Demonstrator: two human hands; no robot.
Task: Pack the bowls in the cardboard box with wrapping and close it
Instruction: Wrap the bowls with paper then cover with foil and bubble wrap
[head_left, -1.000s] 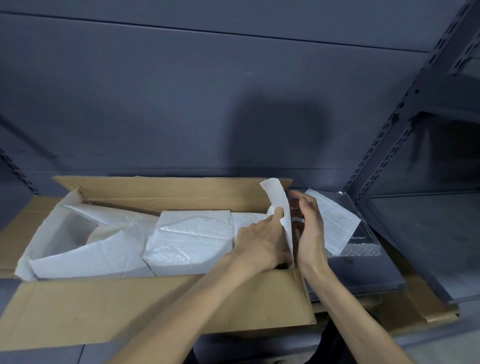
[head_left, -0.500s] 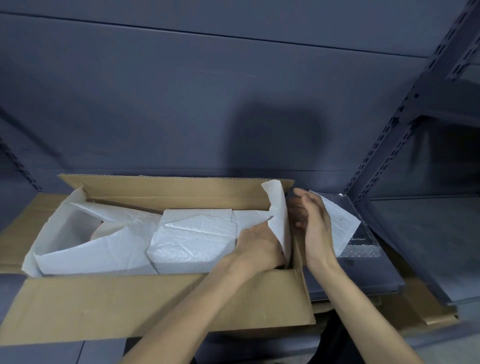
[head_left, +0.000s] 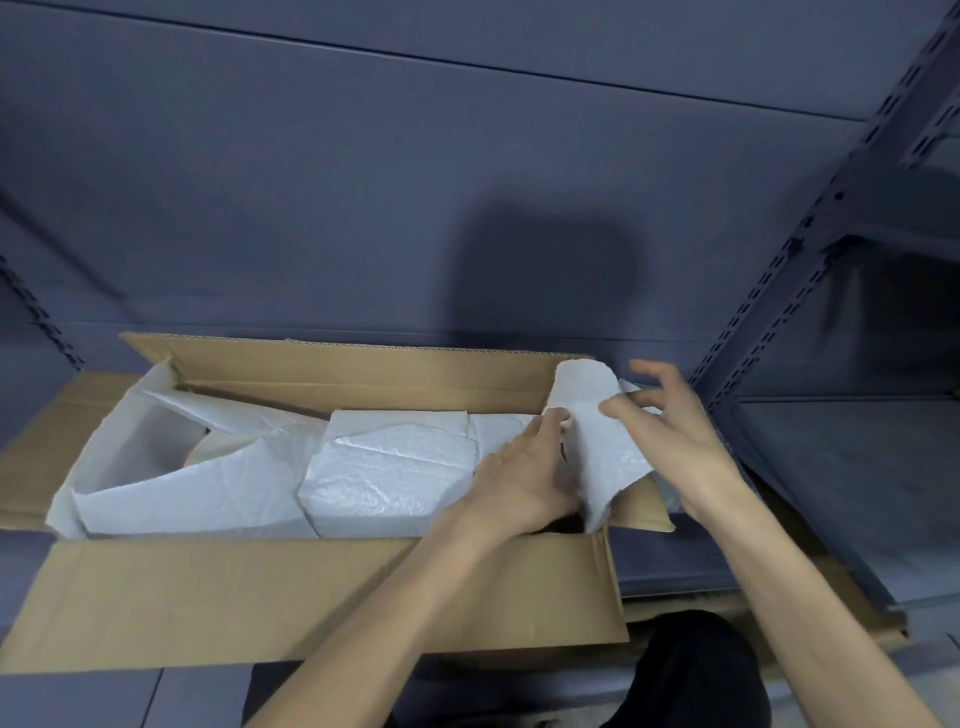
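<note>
Both hands are at the box's (head_left: 311, 597) right end: left hand (head_left: 524, 483) pressing down, right hand (head_left: 670, 441) pinching limp wrapping (head_left: 597, 447); grip its edge.

The cardboard box (head_left: 322, 592) sits on the shelf (head_left: 852, 493), flaps open, with wrapping sheets (head_left: 384, 467) lying inside it. At the box's 3 o'clock end, the left hand (head_left: 524, 483) is inside; the right hand (head_left: 675, 436) is just outside, with a sheet end (head_left: 597, 441) between them. What appears to be a bowl rim (head_left: 218, 447) lies under the sheets toward 9 o'clock.
</note>
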